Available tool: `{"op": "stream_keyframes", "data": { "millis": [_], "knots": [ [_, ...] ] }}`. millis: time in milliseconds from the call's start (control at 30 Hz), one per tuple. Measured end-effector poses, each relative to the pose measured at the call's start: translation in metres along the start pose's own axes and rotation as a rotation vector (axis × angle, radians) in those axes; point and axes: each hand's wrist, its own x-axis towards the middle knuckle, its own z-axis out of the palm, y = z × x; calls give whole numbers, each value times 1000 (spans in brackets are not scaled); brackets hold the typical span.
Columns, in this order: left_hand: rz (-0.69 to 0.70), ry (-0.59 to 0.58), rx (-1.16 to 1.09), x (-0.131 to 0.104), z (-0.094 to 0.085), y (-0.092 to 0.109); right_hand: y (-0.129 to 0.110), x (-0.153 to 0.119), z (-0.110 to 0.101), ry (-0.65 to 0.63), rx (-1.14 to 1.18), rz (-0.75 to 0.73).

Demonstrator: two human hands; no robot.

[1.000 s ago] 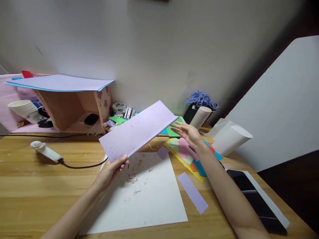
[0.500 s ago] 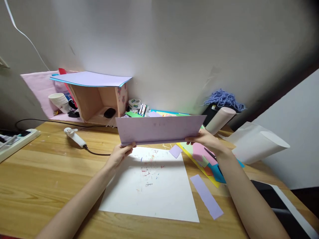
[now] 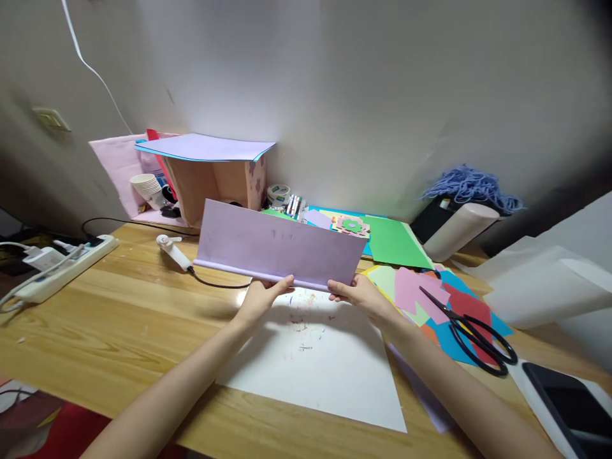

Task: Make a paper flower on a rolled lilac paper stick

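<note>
A sheet of purple paper (image 3: 280,245) is held up tilted above the table, its lower edge rolled or folded over. My left hand (image 3: 264,296) grips that edge near its middle, thumb on the near side. Close to the right end, my right hand (image 3: 358,294) pinches the same edge. Beneath both hands lies a large white sheet (image 3: 315,382) marked with coloured smudges. A purple paper strip (image 3: 421,392) lies partly hidden under my right forearm.
Black-handled scissors (image 3: 478,338) rest on coloured paper scraps (image 3: 421,296) at the right. A white glue gun (image 3: 173,252) with a cord lies left, near a power strip (image 3: 67,271). Behind stand an open box (image 3: 210,185) and a green sheet (image 3: 396,242). A phone (image 3: 568,401) lies front right.
My left hand has slid inward along the paper's lower edge, nearer my right hand. The paper now slants down to the right. The camera view has shifted, showing the scissors fully.
</note>
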Motion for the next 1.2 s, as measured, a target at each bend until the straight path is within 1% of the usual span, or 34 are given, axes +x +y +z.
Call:
{"op": "stream_keyframes", "data": {
  "millis": [133, 200, 333, 467, 567, 667, 733, 800, 967, 1067, 1200],
  "knots": [
    [-4, 15, -70, 9, -1, -4, 2, -5, 12, -134, 22, 65],
    [-19, 28, -54, 11, -2, -6, 7, -5, 15, -166, 33, 75],
    [-1, 76, 6, 12, -4, -6, 21, -5, 25, -118, 68, 56],
    [25, 110, 5, 13, -4, -11, 31, -8, 38, -27, 149, 49],
    [35, 32, -6, 12, 0, -19, 36, -13, 48, 18, 257, 67],
    [41, -43, 2, 9, 4, -24, 38, -17, 54, -4, 368, 114],
    [54, -40, 9, 8, 4, -23, 38, -18, 56, -46, 413, 155],
    [67, -30, 6, 9, 2, -20, 37, -20, 57, -96, 417, 165],
    [67, -46, 10, 13, -4, -12, 38, -22, 57, -196, 324, 71],
    [77, -85, -3, 14, -3, -13, 42, -22, 59, -161, 270, 23],
    [47, -182, -2, 11, 1, -19, 47, -23, 61, -88, 251, -8]
  ]
}}
